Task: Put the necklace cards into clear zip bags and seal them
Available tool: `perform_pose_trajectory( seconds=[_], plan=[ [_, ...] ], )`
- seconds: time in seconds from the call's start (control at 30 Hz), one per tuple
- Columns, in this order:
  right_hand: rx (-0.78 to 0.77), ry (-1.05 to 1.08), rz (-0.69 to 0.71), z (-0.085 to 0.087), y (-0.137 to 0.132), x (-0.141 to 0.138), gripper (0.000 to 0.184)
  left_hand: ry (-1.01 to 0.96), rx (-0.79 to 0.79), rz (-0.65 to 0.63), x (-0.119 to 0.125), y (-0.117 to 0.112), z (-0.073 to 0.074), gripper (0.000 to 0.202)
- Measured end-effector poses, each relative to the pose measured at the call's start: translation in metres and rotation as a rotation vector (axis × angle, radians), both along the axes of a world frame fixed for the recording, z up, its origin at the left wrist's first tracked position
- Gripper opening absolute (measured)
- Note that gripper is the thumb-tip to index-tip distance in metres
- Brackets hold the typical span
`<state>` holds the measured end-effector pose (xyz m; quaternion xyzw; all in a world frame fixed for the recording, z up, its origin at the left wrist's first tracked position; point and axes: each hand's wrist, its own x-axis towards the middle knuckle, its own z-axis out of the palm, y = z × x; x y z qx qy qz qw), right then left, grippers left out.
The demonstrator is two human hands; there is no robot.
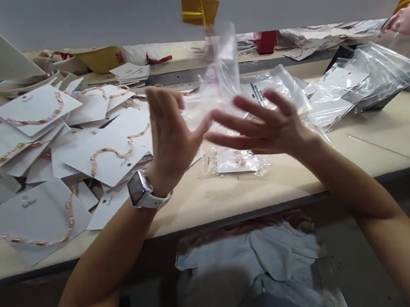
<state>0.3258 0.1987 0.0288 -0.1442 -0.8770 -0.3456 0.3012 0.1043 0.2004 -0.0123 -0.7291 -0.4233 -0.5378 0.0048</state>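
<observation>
Left hand (170,138), right hand (266,126) raised, fingers spread apart, nothing clamped; blurred clear plastic bag (222,74) above fingertips; beaded necklace cards (122,163) left of fingers.

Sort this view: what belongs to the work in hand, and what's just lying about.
In use: left hand, right hand, clear plastic bag between them, bagged necklace card, beaded necklace cards, clear bags.
Lying about: red box, yellow bowl, pink cloth.

Heaped on the left of the workbench (273,194), necklace cards (109,157); piled on its right, plastic bags (349,86). Laid between them, a bagged card (237,161). Raised above it, between the left hand (169,133) and right hand (266,124), a single bag (221,69). Stacked behind, on a farther shelf, more cards (129,71).
</observation>
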Motion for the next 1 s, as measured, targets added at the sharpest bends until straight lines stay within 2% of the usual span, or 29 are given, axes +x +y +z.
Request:
perform_pose_trajectory(
  seconds=[0.07,0.17,0.27,0.33,0.43,0.6,0.7,0.77,0.9,1.0],
  plan=[
    [-0.238,-0.194,-0.056,-0.008,-0.001,-0.01,0.056,0.077,-0.081,-0.073,0.004,-0.007,-0.002,0.041],
    [-0.589,-0.181,-0.099,-0.012,0.007,-0.009,0.048,0.107,-0.291,-0.167,0.006,-0.01,-0.002,0.023],
    [-0.798,-0.094,-0.096,-0.009,0.014,0.0,0.038,0.002,-0.541,-0.186,0.002,-0.006,0.003,0.009],
    [-0.88,-0.087,-0.062,-0.008,0.014,0.006,0.032,-0.105,-0.589,-0.141,-0.002,-0.003,0.008,0.009],
    [-0.878,-0.144,0.003,-0.01,0.013,0.01,0.03,-0.198,-0.498,-0.047,-0.009,0.001,0.014,0.017],
    [-0.758,-0.2,0.052,-0.014,0.01,0.01,0.024,-0.149,-0.15,0.119,-0.017,0.008,0.016,0.018],
    [-0.679,-0.159,-0.025,-0.012,0.006,0.006,0.028,-0.112,0.041,0.208,-0.017,0.009,0.019,0.018],
    [-0.641,-0.104,-0.102,-0.01,0.004,0.002,0.032,-0.089,0.103,0.239,-0.016,0.006,0.024,0.019],
    [-0.647,0.03,-0.284,-0.01,-0.001,-0.004,0.038,-0.038,0.076,0.281,-0.013,-0.005,0.035,0.021],
    [-0.667,0.127,-0.37,-0.015,-0.002,-0.004,0.034,-0.035,0.114,0.294,-0.01,-0.01,0.036,0.022]
  ],
)
